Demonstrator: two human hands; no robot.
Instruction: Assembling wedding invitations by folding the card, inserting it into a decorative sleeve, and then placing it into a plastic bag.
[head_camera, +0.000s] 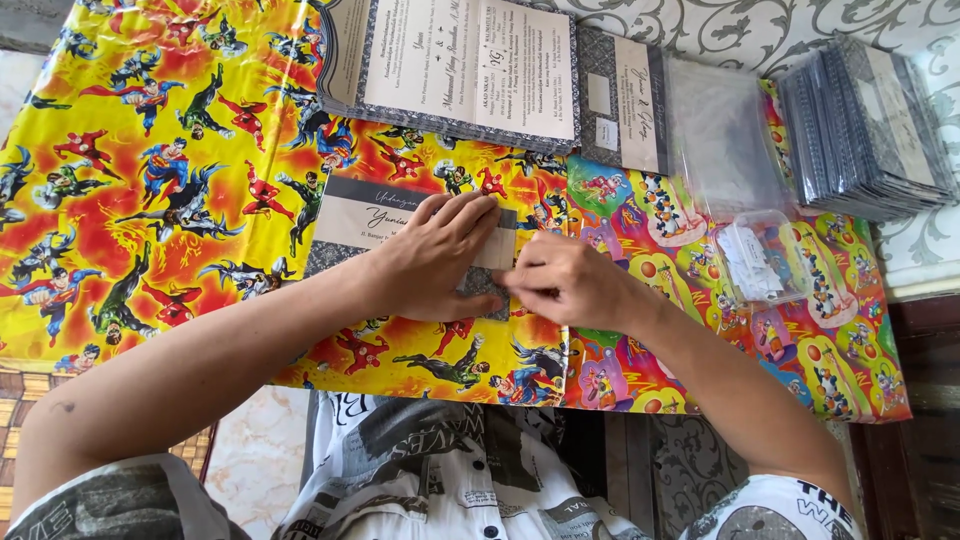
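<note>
The left hand (435, 262) lies flat with fingers together on a grey patterned card (380, 225) on the comic-print sheet (150, 180), the right hand (565, 285) pinches a small white label (497, 250) at its edge, while clear plastic bags (740, 190) with small paper slips (750, 262), and a stack of sleeved cards (865, 125), lie to the right.

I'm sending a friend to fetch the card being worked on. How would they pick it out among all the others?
Start at the yellow cartoon-print wrapping paper covering the surface. Near its right edge, both hands meet over one grey patterned card: the left hand presses it flat, and the right hand pinches at its edge. Unlike the open cards above and the bagged stack at far right, it lies alone.
</note>
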